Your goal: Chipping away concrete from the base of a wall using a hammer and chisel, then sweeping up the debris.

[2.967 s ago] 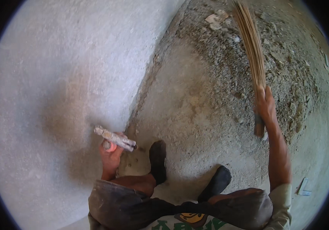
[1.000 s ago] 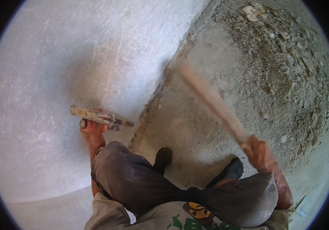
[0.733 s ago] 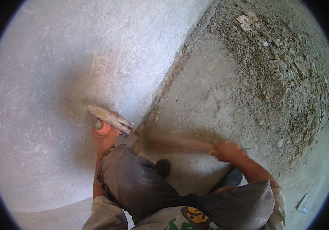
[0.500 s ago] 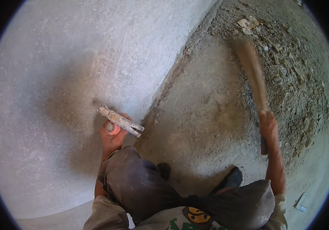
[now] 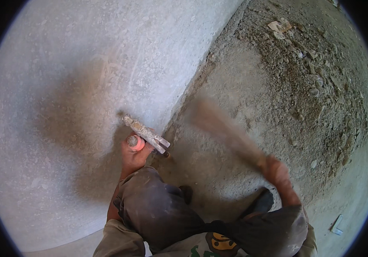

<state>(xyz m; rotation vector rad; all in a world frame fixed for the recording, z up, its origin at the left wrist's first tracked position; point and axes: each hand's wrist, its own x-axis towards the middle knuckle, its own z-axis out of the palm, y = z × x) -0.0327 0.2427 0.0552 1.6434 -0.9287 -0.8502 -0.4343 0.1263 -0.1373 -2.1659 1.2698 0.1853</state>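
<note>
Left hand (image 5: 133, 150) clenched around a dusty hammer (image 5: 145, 133) against the grey wall (image 5: 85, 77); right hand (image 5: 277, 170) gripping a blurred wooden stick (image 5: 224, 128) above the rubble-strewn floor (image 5: 304, 85).

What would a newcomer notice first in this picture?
The left hand grips a dusty hammer against the pale wall at centre. To the right, the right hand holds a blurred broom over the gritty floor. Rubble lies at upper right.
</note>
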